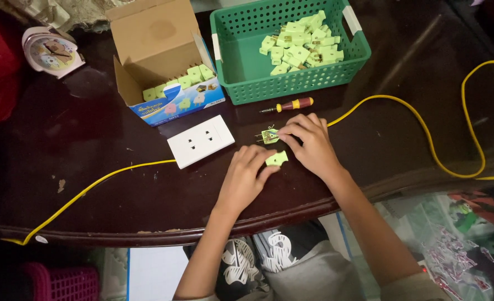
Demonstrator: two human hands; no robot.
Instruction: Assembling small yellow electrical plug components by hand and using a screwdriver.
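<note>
A: We have the open pale-green plastic plug half with bare metal prongs (268, 135) near the middle of the dark wooden worktop (91, 167), pinched between the fingertips of our right hand (312, 146). The thin yellow cable (419, 120) appears to run into it from three o'clock.

B: And our left hand (246, 177)?

A: It lies just at six o'clock of that half, fingers curled, thumb and fingertips closed on the matching pale-green plastic plug cover (277, 159).

B: So how do we do this well?

A: We judge it best to keep the pronged half flat and steady on the worktop, check that the wires sit inside, then line the cover up squarely before pressing, so nothing gets pinched.

B: Tools?

A: The small screwdriver with a red and yellow handle (289, 105) lies at twelve o'clock of our hands, within easy reach. The white double wall socket plate (201, 140) sits at nine o'clock, with another stretch of yellow cable leaving it.

B: Further out?

A: The green perforated plastic basket (247, 61) of finished-looking pale-green plugs at twelve, the open cardboard box with a blue printed front (163, 56) at eleven, and a small pink alarm clock (51, 51) at ten.
</note>
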